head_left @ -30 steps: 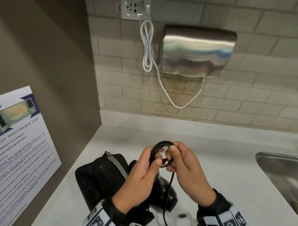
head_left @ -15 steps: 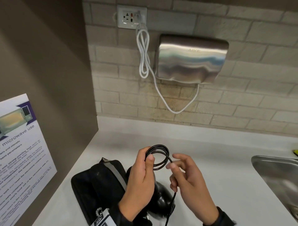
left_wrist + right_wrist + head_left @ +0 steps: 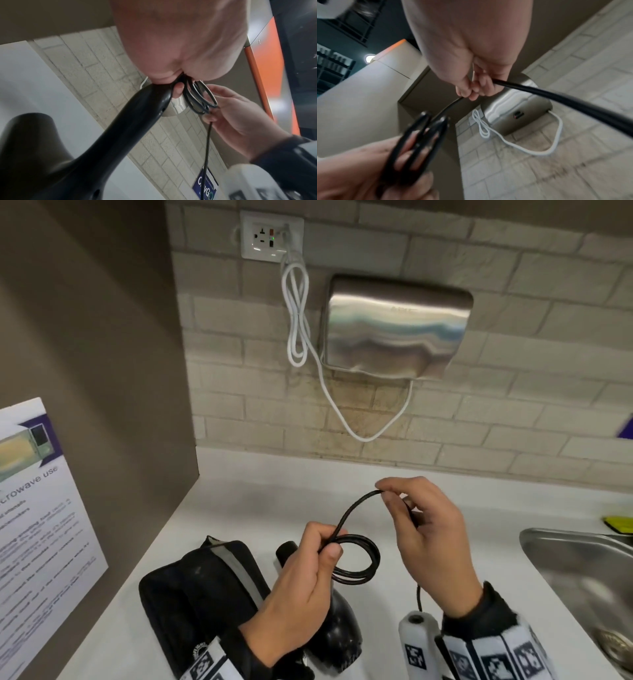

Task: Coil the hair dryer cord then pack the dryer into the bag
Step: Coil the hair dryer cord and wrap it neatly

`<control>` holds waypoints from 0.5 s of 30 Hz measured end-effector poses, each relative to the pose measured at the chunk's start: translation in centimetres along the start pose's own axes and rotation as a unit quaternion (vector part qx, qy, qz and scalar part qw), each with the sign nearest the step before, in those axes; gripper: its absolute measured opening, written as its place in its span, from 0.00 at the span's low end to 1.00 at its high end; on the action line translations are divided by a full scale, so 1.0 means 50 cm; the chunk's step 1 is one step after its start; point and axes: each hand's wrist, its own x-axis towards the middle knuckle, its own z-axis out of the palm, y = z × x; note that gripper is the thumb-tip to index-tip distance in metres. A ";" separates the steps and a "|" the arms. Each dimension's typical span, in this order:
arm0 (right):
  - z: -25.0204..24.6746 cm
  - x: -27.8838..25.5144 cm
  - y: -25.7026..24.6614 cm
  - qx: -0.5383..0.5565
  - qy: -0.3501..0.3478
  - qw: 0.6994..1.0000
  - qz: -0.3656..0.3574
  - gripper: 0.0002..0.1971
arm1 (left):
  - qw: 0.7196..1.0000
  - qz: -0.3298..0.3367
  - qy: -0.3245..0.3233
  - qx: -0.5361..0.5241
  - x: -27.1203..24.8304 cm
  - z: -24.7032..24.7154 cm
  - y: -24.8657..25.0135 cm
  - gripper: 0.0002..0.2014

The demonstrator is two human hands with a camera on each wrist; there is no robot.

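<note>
Black cord point(image 3: 356, 559) makes a few small loops in the head view, and the left hand point(image 3: 301, 587) holds these loops, with thumb and fingers curled tight around them. From the loops one strand rises in an arc to the right hand point(image 3: 431, 539), which pinches it between thumb and forefinger; the other fingers are loosely bent. The dryer point(image 3: 337, 631) hangs partly hidden under the left hand, above the white counter point(image 3: 239, 508). Just to its left lies the black bag point(image 3: 191, 594) on the counter. A steel sink point(image 3: 582, 570) is at the right. On the brick wall hang a metal hand dryer point(image 3: 397, 326) and a white cable point(image 3: 298, 313) that goes up to a socket point(image 3: 270, 234). A paper sign point(image 3: 37, 508) is on the left wall.

From the left wrist, the dryer handle point(image 3: 137, 115) comes out of the left hand, whose fingers are closed on the handle top and the cord loops point(image 3: 197, 100) together. The right hand point(image 3: 236, 115) is just beside the loops, and a strand drops down from its fingertips.

From the right wrist, the right-hand fingers point(image 3: 476, 86) are curled together around the cord, which passes through them on both sides. Below, blurred, the left hand point(image 3: 359, 175) grips the loops point(image 3: 416, 142).
</note>
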 end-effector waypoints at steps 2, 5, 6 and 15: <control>0.024 0.008 0.018 0.015 -0.030 0.999 0.030 0.12 | 1.000 -0.003 -0.003 -0.006 -0.001 0.003 0.000 0.09; 0.041 -0.010 0.026 0.129 -0.115 0.975 0.136 0.08 | 1.000 -0.003 0.007 -0.008 0.000 -0.001 0.001 0.07; 0.040 -0.019 0.025 0.185 -0.144 0.957 0.168 0.08 | 1.000 -0.004 0.013 -0.007 0.002 -0.005 0.000 0.07; 0.063 -0.079 0.033 0.285 -0.230 0.905 0.217 0.09 | 0.998 -0.033 0.018 -0.043 0.008 -0.005 0.003 0.16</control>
